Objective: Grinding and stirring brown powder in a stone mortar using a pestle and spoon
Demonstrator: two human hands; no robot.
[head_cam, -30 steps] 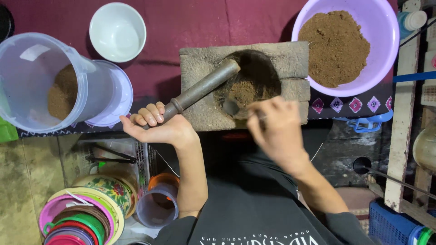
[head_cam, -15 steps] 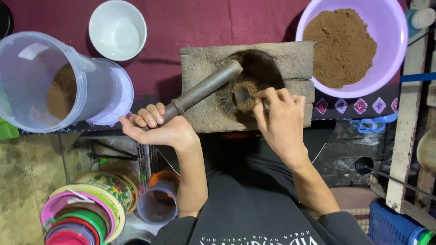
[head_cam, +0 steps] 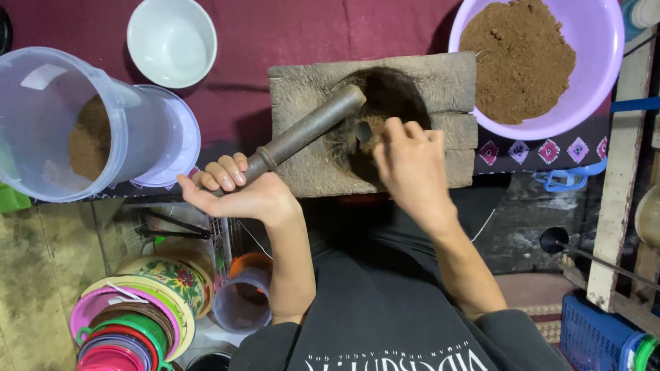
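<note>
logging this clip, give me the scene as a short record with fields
left hand: left hand grips the lower end of the pestle
right hand: right hand holds a spoon in the mortar hollow
mortar: stone block, dark hollow with brown powder, pestle tip leaning on its rim
right of mortar: purple bowl heaped with brown powder
left of mortar: clear jug on its side, some brown powder inside
top left: white bowl, looks empty
surface: maroon cloth
</note>
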